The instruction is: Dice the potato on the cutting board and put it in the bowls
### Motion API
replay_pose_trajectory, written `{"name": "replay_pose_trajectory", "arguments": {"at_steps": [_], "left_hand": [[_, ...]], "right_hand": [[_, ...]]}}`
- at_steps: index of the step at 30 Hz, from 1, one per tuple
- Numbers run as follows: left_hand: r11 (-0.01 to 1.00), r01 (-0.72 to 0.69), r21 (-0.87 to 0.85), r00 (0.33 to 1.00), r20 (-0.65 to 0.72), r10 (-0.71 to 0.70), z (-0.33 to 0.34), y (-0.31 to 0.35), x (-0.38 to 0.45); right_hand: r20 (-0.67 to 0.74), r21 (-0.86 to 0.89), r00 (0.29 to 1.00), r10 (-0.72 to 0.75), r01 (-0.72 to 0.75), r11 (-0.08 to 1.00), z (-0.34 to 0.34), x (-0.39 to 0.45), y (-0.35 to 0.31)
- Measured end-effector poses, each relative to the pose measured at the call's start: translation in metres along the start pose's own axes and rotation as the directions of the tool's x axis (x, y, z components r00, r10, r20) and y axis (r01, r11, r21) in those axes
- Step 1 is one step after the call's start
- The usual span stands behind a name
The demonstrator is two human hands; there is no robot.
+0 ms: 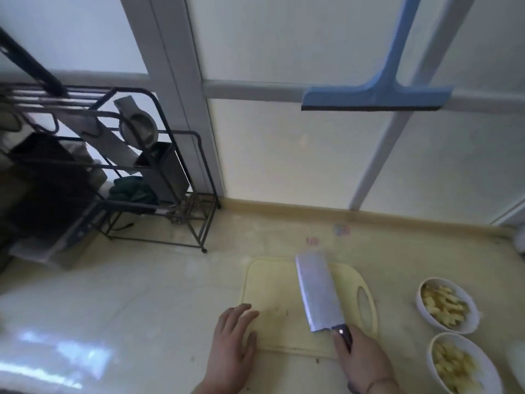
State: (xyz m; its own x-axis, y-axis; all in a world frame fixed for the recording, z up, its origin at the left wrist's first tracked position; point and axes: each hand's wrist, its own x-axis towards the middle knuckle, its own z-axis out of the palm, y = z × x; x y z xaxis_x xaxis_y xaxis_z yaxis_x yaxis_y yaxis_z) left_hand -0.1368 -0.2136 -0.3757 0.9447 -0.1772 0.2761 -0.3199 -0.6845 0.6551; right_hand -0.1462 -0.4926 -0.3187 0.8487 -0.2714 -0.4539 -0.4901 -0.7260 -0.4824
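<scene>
Pale yellow plastic cutting board point(272, 291) on a cream, glossy countertop point(142, 308); broad silver-grey steel cleaver point(318, 297) with a dark handle bearing one bright rivet spot. Two round white ceramic bowls point(447, 305) hold yellow diced potato pieces point(443, 307) (the nearer bowl's contents the same shade). Black wire rack point(159, 172) at left, a dark green cloth point(133, 191) on it; light blue squeegee with black rubber edge point(377, 95) against the white-framed frosted window point(284, 155).

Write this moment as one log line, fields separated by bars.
left hand open, resting at cutting board edge | right hand grips cleaver | board nearly bare | two bowls hold diced potato
</scene>
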Motion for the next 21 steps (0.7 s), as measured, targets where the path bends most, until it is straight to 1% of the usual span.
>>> {"name": "replay_pose_trajectory", "arguments": {"at_steps": [3,9,11,14,16,20,21], "left_hand": [[1.000,-0.026,-0.009,0.999,-0.033,0.026,-0.001,-0.002,-0.002],[0.999,-0.040,-0.006,0.997,-0.069,0.040,-0.008,-0.003,-0.001],[0.999,-0.043,0.006,0.998,-0.052,0.044,-0.008,-0.003,-0.001],[0.995,-0.092,0.047,0.996,0.004,0.092,-0.004,-0.001,0.001],[0.992,-0.117,0.055,0.993,0.013,0.117,-0.001,0.002,0.004],[0.979,-0.202,0.036,0.979,0.007,0.202,0.006,0.006,0.009],[0.978,-0.209,0.028,0.977,0.038,0.207,0.004,0.009,0.011]], "right_hand": [[0.047,-0.192,0.999,0.000,0.009,0.981,-0.001,0.004,-0.008],[0.049,-0.397,0.999,-0.012,0.031,0.917,-0.004,0.000,-0.025],[0.070,-0.425,0.997,-0.022,0.050,0.904,-0.007,-0.004,-0.025],[0.095,-0.476,0.995,-0.035,0.076,0.876,-0.008,-0.013,-0.018],[0.103,-0.494,0.994,-0.046,0.091,0.865,-0.009,-0.020,-0.012],[0.080,-0.491,0.995,-0.063,0.094,0.866,-0.014,-0.028,-0.004],[0.075,-0.467,0.994,-0.075,0.101,0.879,-0.013,-0.028,0.000]]}}
